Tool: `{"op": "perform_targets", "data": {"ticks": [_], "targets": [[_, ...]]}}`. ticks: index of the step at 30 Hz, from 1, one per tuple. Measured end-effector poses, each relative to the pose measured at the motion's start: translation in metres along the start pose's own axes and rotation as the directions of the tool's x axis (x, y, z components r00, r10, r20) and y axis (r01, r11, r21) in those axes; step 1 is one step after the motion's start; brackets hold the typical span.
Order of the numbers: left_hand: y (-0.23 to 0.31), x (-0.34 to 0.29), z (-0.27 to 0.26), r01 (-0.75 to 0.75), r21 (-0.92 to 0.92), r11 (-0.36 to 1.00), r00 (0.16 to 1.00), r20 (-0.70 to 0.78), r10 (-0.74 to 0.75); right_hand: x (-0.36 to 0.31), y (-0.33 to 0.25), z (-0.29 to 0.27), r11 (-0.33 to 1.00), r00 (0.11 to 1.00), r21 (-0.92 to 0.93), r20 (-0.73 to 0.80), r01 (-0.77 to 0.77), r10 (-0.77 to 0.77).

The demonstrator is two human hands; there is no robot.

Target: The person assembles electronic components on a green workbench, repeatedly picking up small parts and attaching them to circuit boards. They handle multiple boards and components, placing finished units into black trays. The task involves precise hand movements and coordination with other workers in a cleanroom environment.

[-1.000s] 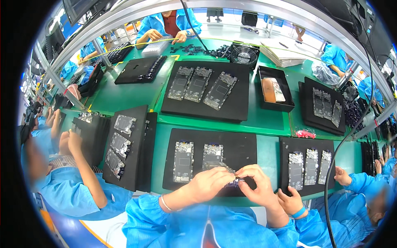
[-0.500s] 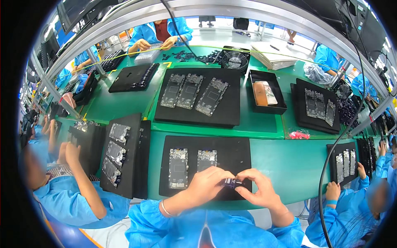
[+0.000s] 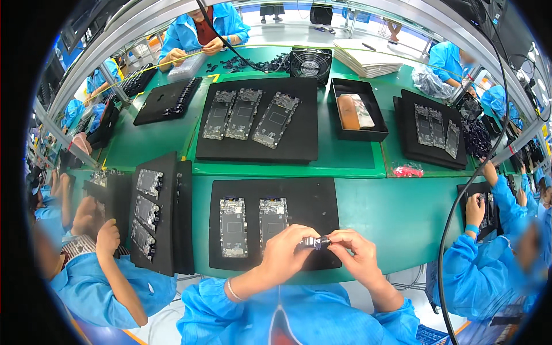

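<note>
My left hand [image 3: 285, 251] and my right hand [image 3: 357, 253] meet over the near black pad [image 3: 313, 198]. Between their fingertips is a small dark electronic part [image 3: 314, 243] with pale markings, pinched at its left end by the left hand and at its right end by the right. Two flat grey circuit boards lie on the pad: one board [image 3: 233, 227] at the left, and another board [image 3: 273, 214] whose lower part is hidden behind my left hand. The exact kind of the held part is too small to tell.
Beyond lies a black pad [image 3: 299, 135] bearing three boards. Past it are a fan [image 3: 310, 66] and a black box [image 3: 359, 133] with a phone-like item. Pads with boards [image 3: 168, 230] stand at left beside a co-worker. A black cable [image 3: 441, 253] hangs at right.
My hands still hold the small part, which now looks turned so its pale-marked side shows more. The view has shifted slightly. At right, a co-worker's hand has moved over their boards.
</note>
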State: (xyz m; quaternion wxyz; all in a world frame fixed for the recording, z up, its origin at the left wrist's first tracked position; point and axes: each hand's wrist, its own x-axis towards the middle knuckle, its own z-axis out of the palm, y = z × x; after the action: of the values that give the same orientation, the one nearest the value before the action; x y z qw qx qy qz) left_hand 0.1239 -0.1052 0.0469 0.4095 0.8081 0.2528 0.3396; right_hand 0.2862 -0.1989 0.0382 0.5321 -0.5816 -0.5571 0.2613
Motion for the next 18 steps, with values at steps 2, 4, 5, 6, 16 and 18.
{"op": "perform_targets", "data": {"ticks": [2,4,5,6,16,18], "targets": [[-0.0001,0.0,0.0031,-0.015,0.006,1.0,1.0,-0.014,0.015,-0.0013,0.0052,0.0031,1.0,0.999,-0.003,-0.038,0.028,-0.028],[0.0003,-0.0004,0.0051,-0.022,0.007,1.0,1.0,-0.02,0.022,-0.0028,0.0084,0.0047,0.998,0.996,0.002,-0.076,0.057,-0.057],[0.0012,-0.0002,0.0052,-0.021,0.008,1.0,1.0,-0.02,0.022,-0.0039,0.01,0.0055,0.998,0.995,-0.004,-0.082,0.055,-0.055],[0.0017,-0.0006,0.0055,-0.02,0.009,1.0,1.0,-0.019,0.02,-0.0053,0.0117,0.0062,0.999,0.995,-0.009,-0.089,0.052,-0.052],[0.001,-0.0034,0.0056,-0.026,-0.005,1.0,0.999,-0.027,0.026,-0.0034,0.0096,0.0055,0.992,0.992,-0.085,-0.07,0.098,-0.104],[0.0011,-0.004,0.0054,-0.029,-0.005,1.0,0.999,-0.018,0.029,-0.0014,0.0093,0.0021,0.986,0.99,-0.107,-0.042,0.127,-0.132]]}}
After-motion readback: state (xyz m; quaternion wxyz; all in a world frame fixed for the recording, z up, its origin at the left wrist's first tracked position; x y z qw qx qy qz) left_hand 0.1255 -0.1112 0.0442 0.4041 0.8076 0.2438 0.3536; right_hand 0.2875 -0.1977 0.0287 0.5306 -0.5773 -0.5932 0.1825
